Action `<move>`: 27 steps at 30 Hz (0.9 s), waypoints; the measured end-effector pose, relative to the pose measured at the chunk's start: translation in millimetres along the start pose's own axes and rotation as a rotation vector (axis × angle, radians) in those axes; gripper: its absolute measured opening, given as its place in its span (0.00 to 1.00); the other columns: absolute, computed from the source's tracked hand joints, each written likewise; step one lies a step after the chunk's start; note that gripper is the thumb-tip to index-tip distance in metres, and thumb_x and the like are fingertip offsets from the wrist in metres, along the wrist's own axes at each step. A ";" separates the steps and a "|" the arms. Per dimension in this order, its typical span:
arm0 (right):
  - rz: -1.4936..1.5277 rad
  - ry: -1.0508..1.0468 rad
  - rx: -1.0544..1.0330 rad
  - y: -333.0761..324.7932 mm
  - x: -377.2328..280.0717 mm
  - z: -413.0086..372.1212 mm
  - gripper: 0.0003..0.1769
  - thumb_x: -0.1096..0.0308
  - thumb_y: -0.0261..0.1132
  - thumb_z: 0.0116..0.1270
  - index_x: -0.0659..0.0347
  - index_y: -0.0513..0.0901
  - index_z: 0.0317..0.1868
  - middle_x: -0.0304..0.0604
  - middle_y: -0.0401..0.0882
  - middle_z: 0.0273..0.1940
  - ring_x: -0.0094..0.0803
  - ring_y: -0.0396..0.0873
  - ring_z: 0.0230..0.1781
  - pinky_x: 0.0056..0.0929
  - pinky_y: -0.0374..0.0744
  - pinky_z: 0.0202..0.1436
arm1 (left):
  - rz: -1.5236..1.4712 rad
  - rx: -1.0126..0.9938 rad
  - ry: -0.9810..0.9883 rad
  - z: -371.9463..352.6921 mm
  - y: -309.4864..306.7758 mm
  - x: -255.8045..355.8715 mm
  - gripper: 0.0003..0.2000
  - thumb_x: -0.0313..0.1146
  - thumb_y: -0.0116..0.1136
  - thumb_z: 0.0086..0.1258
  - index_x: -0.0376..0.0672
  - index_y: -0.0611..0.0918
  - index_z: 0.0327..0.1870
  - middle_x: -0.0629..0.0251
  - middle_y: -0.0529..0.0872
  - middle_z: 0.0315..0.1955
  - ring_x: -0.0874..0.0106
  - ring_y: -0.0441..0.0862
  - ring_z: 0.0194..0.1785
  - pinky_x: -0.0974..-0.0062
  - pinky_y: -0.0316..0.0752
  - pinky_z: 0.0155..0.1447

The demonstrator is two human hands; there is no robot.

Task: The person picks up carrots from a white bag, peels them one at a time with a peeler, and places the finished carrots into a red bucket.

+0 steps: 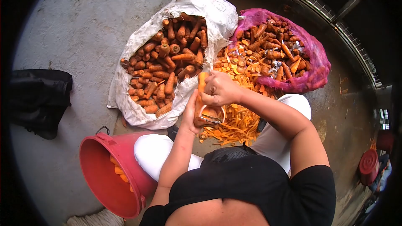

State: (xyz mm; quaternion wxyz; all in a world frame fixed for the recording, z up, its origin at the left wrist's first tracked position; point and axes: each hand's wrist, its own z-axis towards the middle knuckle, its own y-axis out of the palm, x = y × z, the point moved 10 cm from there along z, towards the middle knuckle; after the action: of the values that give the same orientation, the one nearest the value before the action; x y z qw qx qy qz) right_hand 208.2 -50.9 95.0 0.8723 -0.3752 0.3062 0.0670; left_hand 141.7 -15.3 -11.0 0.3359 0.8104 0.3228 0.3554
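Note:
A partly peeled carrot [202,83] is held upright in the middle of the view, bright orange at its upper end and brown-skinned lower down. My left hand [192,112] is closed around it from the left. From the right, my right hand [220,88] grips a peeler [212,115], whose pale frame and metal blade lie against the lower part of the carrot. My right fingers hide most of the peeler's handle. Below both hands, orange peelings [236,125] and cut carrot slices are heaped on the ground.
A white sack [142,25] full of unpeeled carrots lies open ahead. Beside it, a pink mesh sack [320,58] holds more carrots and scraps. A red bucket [106,188] with peeled carrots stands at left. Black cloth [39,96] lies far left; another red container [369,165] is far right.

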 end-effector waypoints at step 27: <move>-0.124 0.006 0.008 -23.3 -12.2 7.7 0.16 0.64 0.63 0.49 0.54 0.75 0.08 0.36 0.66 0.09 0.33 0.66 0.16 0.34 0.63 0.30 | -0.078 0.041 -0.030 14.2 -28.5 -2.9 0.22 0.51 0.41 0.76 0.44 0.74 0.56 0.59 0.83 0.46 0.65 0.83 0.45 0.62 0.82 0.48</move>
State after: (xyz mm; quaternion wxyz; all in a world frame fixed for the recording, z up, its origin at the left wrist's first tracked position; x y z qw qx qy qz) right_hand 210.3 -60.7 120.5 0.8755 -0.3900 0.2852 0.0102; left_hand 143.2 -5.9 -41.5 0.3377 0.8092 0.3560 0.3232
